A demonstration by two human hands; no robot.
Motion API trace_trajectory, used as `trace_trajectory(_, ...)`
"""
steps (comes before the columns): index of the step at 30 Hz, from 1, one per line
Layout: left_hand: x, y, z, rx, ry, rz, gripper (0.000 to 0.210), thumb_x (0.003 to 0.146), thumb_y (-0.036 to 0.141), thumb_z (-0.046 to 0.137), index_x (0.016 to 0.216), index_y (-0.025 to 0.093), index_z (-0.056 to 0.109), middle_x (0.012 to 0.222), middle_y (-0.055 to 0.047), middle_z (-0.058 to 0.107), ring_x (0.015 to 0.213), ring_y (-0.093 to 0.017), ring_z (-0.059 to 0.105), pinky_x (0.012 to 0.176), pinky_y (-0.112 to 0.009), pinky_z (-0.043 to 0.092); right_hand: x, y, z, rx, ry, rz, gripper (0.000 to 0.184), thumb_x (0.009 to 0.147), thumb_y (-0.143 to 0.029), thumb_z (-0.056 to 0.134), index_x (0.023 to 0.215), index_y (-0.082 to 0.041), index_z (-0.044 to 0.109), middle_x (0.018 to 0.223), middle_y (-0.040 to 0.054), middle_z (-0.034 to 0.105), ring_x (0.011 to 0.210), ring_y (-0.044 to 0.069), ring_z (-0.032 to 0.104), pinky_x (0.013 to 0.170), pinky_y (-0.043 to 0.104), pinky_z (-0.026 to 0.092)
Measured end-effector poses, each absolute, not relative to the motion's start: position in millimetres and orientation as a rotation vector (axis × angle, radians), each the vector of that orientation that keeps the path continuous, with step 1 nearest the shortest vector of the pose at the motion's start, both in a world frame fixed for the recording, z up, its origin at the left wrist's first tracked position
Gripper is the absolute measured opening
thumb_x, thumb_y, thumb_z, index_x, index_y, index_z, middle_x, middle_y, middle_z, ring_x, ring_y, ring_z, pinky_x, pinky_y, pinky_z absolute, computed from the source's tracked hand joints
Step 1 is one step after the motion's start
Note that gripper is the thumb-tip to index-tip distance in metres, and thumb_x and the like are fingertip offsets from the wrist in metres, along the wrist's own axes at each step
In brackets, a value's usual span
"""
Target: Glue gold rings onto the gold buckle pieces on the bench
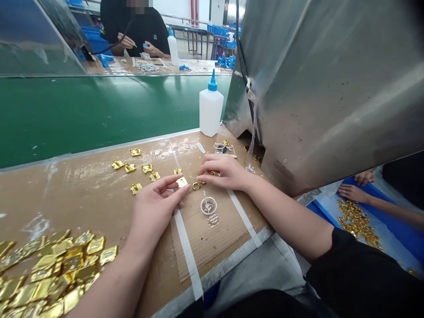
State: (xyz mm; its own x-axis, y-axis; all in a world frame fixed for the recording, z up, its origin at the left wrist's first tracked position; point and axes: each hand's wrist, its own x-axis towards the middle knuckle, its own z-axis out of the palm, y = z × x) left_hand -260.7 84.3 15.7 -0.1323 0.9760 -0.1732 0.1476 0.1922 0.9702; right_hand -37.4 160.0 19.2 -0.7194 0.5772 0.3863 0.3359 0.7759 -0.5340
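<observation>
Head: squarish gold plate, face-on.

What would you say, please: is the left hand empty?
No, the left hand pinches a small gold-colored piece beside the right hand.

Room above cup, metal housing rightward

There are two blue-capped white bottles, one small cup, two white tape strips, and seven gold pieces scattered beyond the left hand, which holds one more; the overlapping gold heap cannot be counted exactly.
</observation>
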Motion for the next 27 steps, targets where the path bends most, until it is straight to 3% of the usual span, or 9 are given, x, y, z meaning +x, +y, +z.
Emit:
trace_trajectory(4, -260.6, 84.5, 13.5, 1.08, 1.468, 1.1, 0.063, 0.063, 0.047, 0.094, 0.115, 0.016, 0.076, 0.083, -0.004, 0.071, 0.054, -0.012, 0.059, 0.047, -0.022, 0.044, -37.9, 166.1, 14.3, -0.584, -2.597, 0.461, 0.017, 0.101, -0.035, 0.066, 0.099, -0.021, 0.075, 0.1, 0.005, 0.066, 0.092, 0.018, 0.06, 0.082, 0.03, 0.043)
trace_trajectory(14, -262.3, 85.3, 11.5, 1.091, 1.462, 1.081, 0.063, 0.067, 0.05, 0.092, 0.118, 0.017, 0.076, 0.081, -0.005, 0.072, 0.054, -0.011, 0.059, 0.047, -0.021, 0.045, -40.6, 168.4, 19.3, -0.654, -2.71, 0.517, 0.014, 0.097, -0.032, 0.072, 0.096, -0.018, 0.073, 0.099, 0.0046, 0.07, 0.094, 0.019, 0.059, 0.086, 0.032, 0.04)
trace_trajectory(18, -263.0, 85.5, 9.0, 1.082, 1.442, 1.102, 0.061, 0.066, 0.048, 0.093, 0.116, 0.016, 0.076, 0.085, -0.005, 0.071, 0.054, -0.011, 0.06, 0.047, -0.021, 0.046, -43.1, 166.5, 17.6, -0.754, -2.673, 0.537, 0.015, 0.101, -0.028, 0.066, 0.092, -0.016, 0.068, 0.099, 0.0058, 0.067, 0.095, 0.02, 0.055, 0.089, 0.034, 0.038)
trace_trajectory(21, -262.9, 85.5, 7.0, 1.095, 1.418, 1.113, 0.057, 0.068, 0.045, 0.093, 0.114, 0.017, 0.075, 0.089, -0.005, 0.071, 0.055, -0.012, 0.063, 0.047, -0.021, 0.045, -48.7, 165.6, 12.9, -0.847, -2.368, 0.847, 0.017, 0.101, -0.029, 0.063, 0.089, -0.016, 0.063, 0.094, 0.0043, 0.063, 0.091, 0.018, 0.052, 0.088, 0.033, 0.039)
trace_trajectory(27, -257.1, 83.8, 10.0, 1.14, 1.405, 1.153, 0.051, 0.072, 0.049, 0.089, 0.113, 0.021, 0.075, 0.091, -0.001, 0.069, 0.054, -0.011, 0.064, 0.054, -0.024, 0.051, -60.1, 161.1, 15.9, -0.633, -1.312, 1.777, 0.032, 0.091, -0.046, 0.074, 0.087, -0.018, 0.057, 0.082, -0.0008, 0.049, 0.07, 0.012, 0.041, 0.064, 0.024, 0.034)
